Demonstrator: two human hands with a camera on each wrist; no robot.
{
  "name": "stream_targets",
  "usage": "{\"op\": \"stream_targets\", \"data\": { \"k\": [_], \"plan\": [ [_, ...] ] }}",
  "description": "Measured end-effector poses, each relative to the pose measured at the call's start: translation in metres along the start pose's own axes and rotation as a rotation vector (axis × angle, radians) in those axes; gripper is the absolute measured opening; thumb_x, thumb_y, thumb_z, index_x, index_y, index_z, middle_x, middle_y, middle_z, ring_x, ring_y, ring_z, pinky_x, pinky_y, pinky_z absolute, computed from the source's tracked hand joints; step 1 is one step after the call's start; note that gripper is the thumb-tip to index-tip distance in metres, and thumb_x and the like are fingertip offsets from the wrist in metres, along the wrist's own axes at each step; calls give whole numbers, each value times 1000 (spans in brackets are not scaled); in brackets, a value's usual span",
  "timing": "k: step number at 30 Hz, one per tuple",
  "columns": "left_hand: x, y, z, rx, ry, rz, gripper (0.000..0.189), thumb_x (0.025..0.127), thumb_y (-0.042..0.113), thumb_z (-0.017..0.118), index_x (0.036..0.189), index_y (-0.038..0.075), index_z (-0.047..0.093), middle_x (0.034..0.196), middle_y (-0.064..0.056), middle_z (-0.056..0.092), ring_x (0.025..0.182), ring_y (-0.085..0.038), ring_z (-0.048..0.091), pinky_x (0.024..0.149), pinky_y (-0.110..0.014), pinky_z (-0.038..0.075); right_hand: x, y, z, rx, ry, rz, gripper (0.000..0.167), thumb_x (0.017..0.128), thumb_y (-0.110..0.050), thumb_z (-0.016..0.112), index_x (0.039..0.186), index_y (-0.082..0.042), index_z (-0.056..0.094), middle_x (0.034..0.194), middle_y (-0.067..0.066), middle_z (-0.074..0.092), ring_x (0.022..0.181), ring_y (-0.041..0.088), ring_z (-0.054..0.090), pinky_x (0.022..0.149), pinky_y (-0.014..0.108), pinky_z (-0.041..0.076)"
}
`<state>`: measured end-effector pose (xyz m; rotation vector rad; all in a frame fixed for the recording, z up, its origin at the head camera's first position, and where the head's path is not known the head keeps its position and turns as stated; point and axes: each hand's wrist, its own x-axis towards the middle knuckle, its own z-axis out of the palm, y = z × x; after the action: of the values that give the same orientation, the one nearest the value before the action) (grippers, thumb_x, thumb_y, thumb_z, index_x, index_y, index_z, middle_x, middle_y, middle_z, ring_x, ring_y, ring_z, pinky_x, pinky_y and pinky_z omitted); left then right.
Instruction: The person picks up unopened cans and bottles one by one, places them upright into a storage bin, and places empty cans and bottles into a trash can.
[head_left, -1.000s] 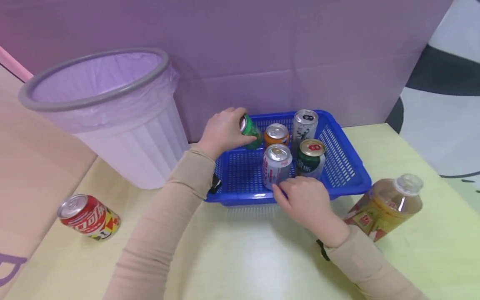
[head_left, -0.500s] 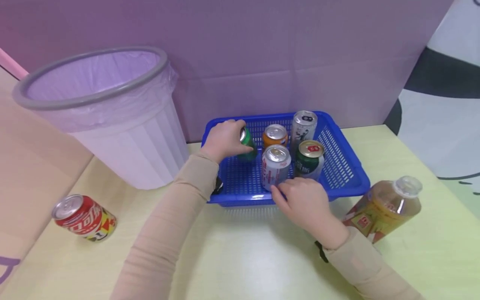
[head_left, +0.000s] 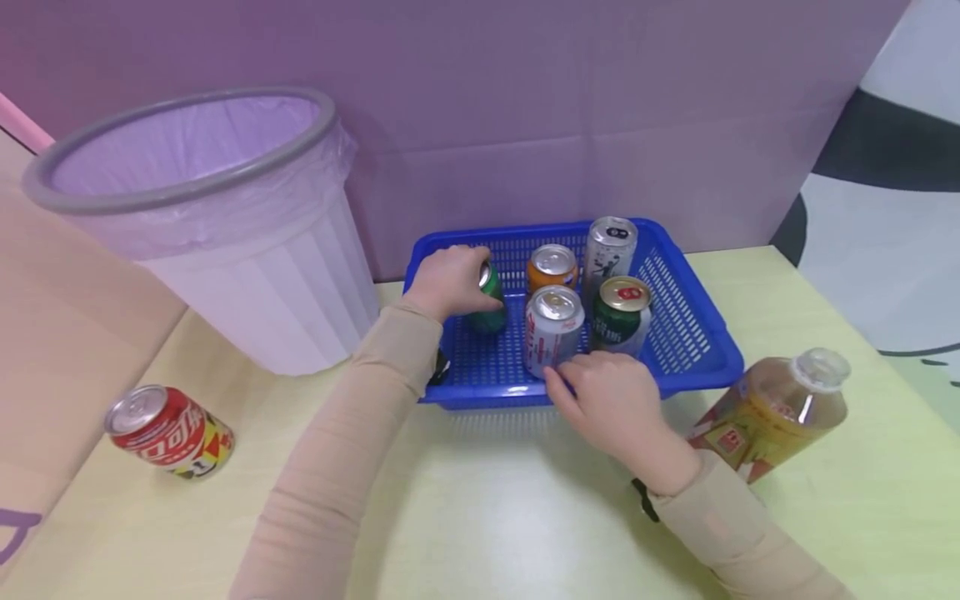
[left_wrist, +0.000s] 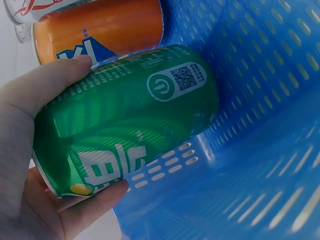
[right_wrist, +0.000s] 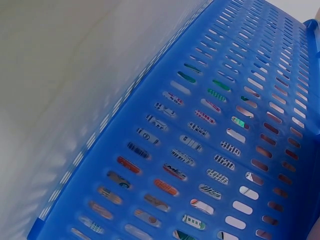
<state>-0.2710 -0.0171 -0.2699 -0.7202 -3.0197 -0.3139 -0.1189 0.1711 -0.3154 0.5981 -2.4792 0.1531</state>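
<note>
In the head view my left hand (head_left: 450, 282) grips a green soda can (head_left: 490, 307) inside the left part of a blue plastic basket (head_left: 517, 392). Close up in the left wrist view, thumb and fingers wrap the top end of the green can (left_wrist: 135, 120), its base near the perforated basket floor. My right hand (head_left: 611, 402) holds the basket's front rim. Just behind that hand stand a white soda can (head_left: 553, 337) and a dark green can (head_left: 619, 317) with a gold lid. Farther back are an orange can (head_left: 552, 267) and a tall silver can (head_left: 609, 250).
A white bin (head_left: 255, 250) lined with a bag stands left of the basket. In front of it, a red cola can (head_left: 172, 433) is on the table (head_left: 480, 508). An uncapped drink bottle (head_left: 772, 412) stands by the right forearm. A purple wall (head_left: 480, 125) rises behind.
My left hand has lowered the green can into the basket, slightly toward me, and the can has become more upright. My right hand has kept its place on the rim.
</note>
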Motion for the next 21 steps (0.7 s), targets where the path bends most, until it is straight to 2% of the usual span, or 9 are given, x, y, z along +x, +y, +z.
{"op": "stream_targets", "data": {
  "k": [11,14,21],
  "plan": [
    [0,1,4,-13,24,5,54,70,43,79,109,14,54,96,-3,58,79,-20,58,73,-37,51,-1,2,2,-11,0,4,40,86,-29,57,51,-15,45,48,-2,45,45,19,49,43,33,36],
    [0,2,3,-17,27,-4,56,70,43,79,111,15,54,99,-5,56,80,-20,57,73,-37,51,-1,2,1,-9,0,4,40,86,-29,58,51,-15,45,48,-2,45,45,19,49,43,32,35],
    [-2,0,2,14,34,-26,63,72,46,77,121,15,54,103,-5,62,86,-21,60,78,-38,51,0,1,1,2,-18,4,41,86,-29,58,50,-15,45,47,-2,43,44,17,46,43,31,34]
  ]
}}
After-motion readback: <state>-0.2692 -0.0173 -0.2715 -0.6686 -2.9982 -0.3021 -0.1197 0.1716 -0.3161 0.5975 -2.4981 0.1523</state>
